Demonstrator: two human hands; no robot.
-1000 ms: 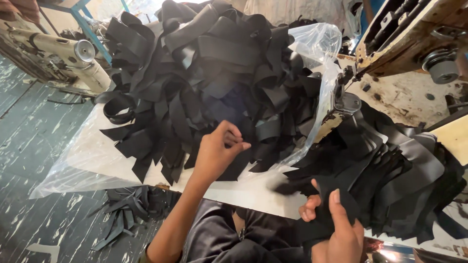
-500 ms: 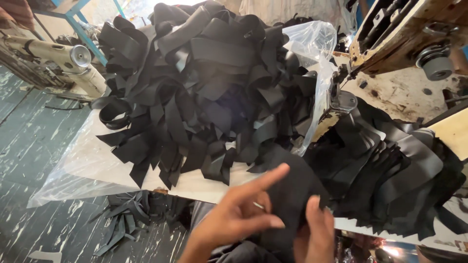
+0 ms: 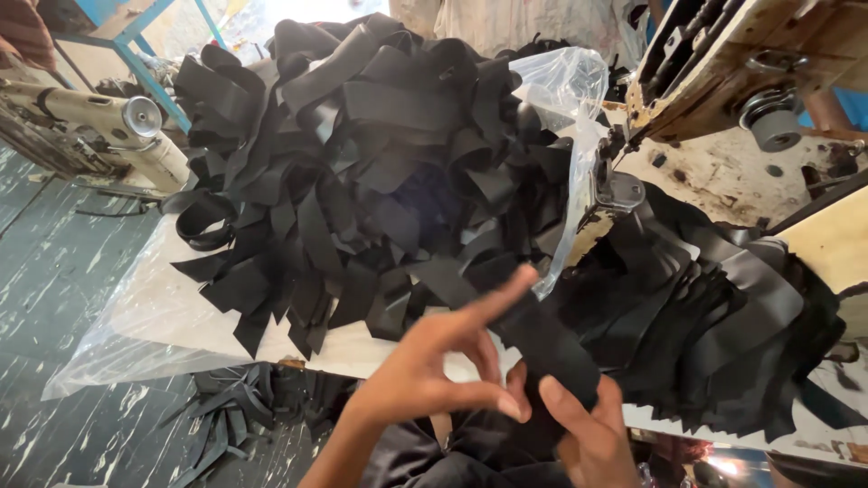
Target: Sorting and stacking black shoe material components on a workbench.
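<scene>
A big heap of black fabric strips point(image 3: 380, 163) lies on a clear plastic sheet point(image 3: 136, 325) on the table. One black strip point(image 3: 542, 339) runs from the heap's front edge down toward me. My left hand point(image 3: 443, 366) is at its near end with the index finger stretched along it and the thumb and other fingers pinched at its edge. My right hand point(image 3: 592, 434) grips the same strip from below, thumb pressed on its lower end. Both hands are low in the view, just in front of the table's edge.
A second pile of black strips point(image 3: 714, 307) lies at the right under a worn sewing machine point(image 3: 723, 108). Another sewing machine point(image 3: 108, 126) stands at the left, with another person's hand point(image 3: 23, 36) above it. Black scraps point(image 3: 226, 416) litter the painted floor.
My left hand left the heap's front edge and came down toward me with a strip. My right hand has joined it and both now hold that strip.
</scene>
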